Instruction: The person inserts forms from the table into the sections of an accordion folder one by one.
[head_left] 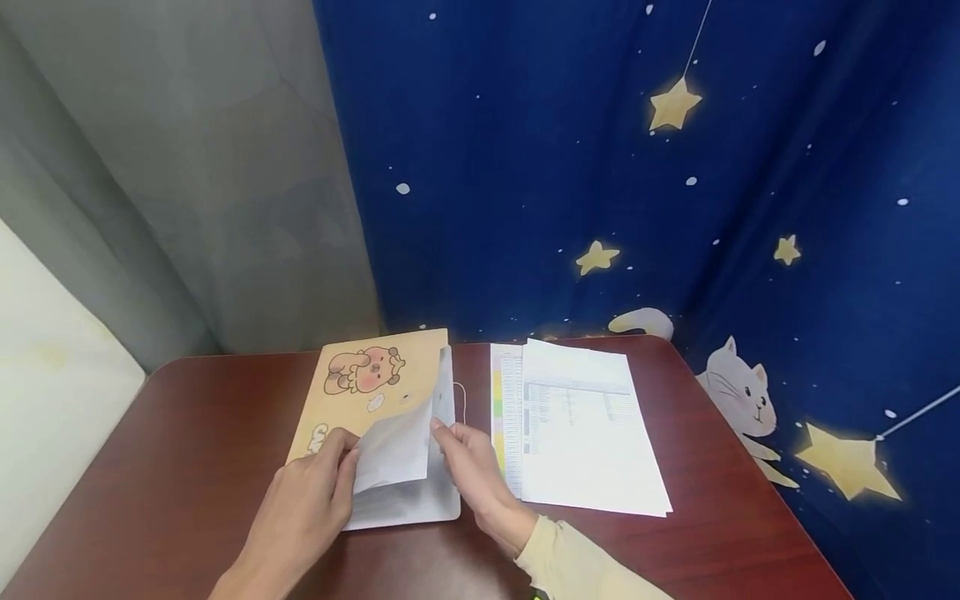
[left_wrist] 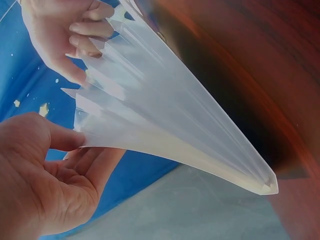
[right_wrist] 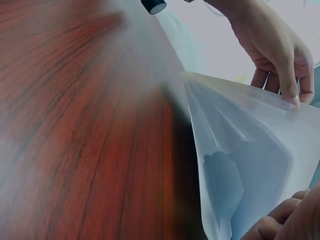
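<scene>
An expanding file folder (head_left: 397, 350) with a tan cover and a cartoon bear lies on the table, its cover lifted at the near right. My left hand (head_left: 311, 492) pinches the edge of that cover between thumb and fingers. At the folder's right side, my right hand (head_left: 476, 471) pinches the edge of its inner pockets, thumb on top. The translucent pockets (left_wrist: 135, 75) fan out in the left wrist view, joined at a folded corner. Through the right wrist view, the gap between the pockets (right_wrist: 240, 135) is seen from the side. What lies deep inside is hidden.
Printed paper sheets (head_left: 592, 450) lie stacked to the folder's right, with a sheet (head_left: 507, 417) bearing coloured bands underneath. A thin white cord (head_left: 462, 400) loops beside the folder. The reddish-brown table (head_left: 195, 450) ends at a grey curtain (head_left: 247, 208) and a blue starry curtain (head_left: 510, 183).
</scene>
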